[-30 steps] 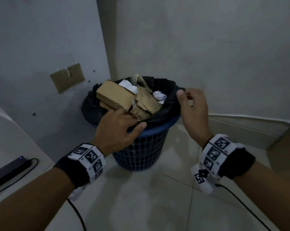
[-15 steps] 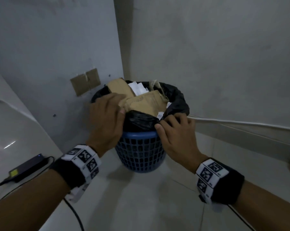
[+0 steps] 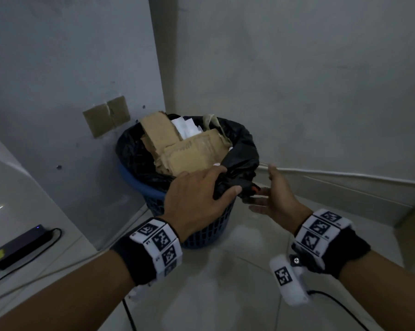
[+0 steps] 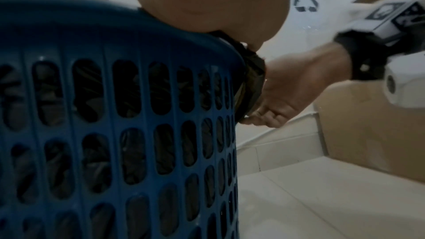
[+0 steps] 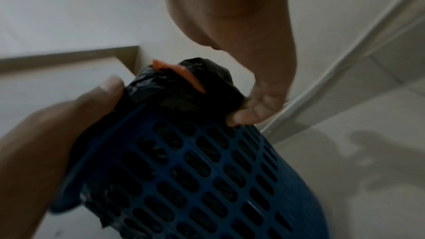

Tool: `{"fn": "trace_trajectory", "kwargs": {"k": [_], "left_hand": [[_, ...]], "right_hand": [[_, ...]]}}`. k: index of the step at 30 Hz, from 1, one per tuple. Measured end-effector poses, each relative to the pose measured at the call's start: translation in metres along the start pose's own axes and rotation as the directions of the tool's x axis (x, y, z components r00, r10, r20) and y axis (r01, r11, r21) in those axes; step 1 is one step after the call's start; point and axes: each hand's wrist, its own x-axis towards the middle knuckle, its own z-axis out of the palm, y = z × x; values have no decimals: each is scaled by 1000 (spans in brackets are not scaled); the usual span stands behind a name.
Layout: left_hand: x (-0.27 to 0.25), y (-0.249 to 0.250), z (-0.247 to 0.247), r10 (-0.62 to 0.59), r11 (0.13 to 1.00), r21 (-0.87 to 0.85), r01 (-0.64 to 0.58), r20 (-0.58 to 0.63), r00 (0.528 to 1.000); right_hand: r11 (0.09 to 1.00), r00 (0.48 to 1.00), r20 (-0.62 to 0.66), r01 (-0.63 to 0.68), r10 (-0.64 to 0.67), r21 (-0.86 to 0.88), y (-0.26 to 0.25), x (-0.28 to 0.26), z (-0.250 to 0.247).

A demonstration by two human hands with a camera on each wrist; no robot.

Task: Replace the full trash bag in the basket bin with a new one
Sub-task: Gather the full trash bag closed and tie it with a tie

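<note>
Two hands: both at the bin (image 3: 196, 225) rim.
left hand (image 3: 194, 194): fingers now clamped on bunched bag (image 3: 239, 161) edge.
right hand (image 3: 277, 197): shifted beside it, fingers apart.
bag: still in bin, full; lift-out next.

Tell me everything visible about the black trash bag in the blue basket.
The black trash bag is thin, glossy, crinkled plastic lining the blue basket bin, its edge folded over the rim. It is full of cardboard pieces and white paper. An orange strip shows on the bunched near edge, which the left hand grips; the right hand touches it from the side.
</note>
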Motion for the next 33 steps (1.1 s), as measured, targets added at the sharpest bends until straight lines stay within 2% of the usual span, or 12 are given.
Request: {"fn": "trace_trajectory", "kwargs": {"k": [3,6,8,10,12,14,17,22,25,28,31,33], "left_hand": [[-2,-8,-4,-8,1000,13,9,-35,999],[-6,-27,-9,0,1000,-2,0,-45,999],[-8,-37,-11,24,999,-47,-27,-48,999],[-9,-44,-12,78,993,-81,-85,-84,993],[-10,-50,-13,122,986,-96,-136,-139,983],[-10,-59,-13,153,983,-75,-169,-180,972],[-13,-76,-15,152,987,-19,-158,-193,969],[-14,-103,-27,9,998,65,3,-181,983],[-5,-95,-33,-59,998,6,62,-222,973],[3,-69,-33,48,993,-95,-68,-205,978],[6,-35,-27,91,972,-211,-103,-65,994],[4,-16,-22,64,970,-236,-60,8,998]], "right_hand": [[984,999,42,5,-13,176,-7,-2,4],[945,982,-121,172,-143,280,-14,3,4],[897,896,-276,403,-348,180,-23,0,2],[765,726,-294,643,-621,-30,-31,-12,7],[537,515,-151,798,-843,-275,-33,-20,14],[287,393,101,802,-914,-523,-22,-17,15],[-58,396,405,652,-824,-756,2,-2,4],[-318,385,589,571,-710,-757,15,6,4],[-328,418,542,482,-729,-812,16,-4,29],[-266,395,495,506,-774,-820,26,-14,46],[-37,324,417,751,-849,-659,19,-22,39],[114,284,258,845,-924,-522,13,-21,28]]}}
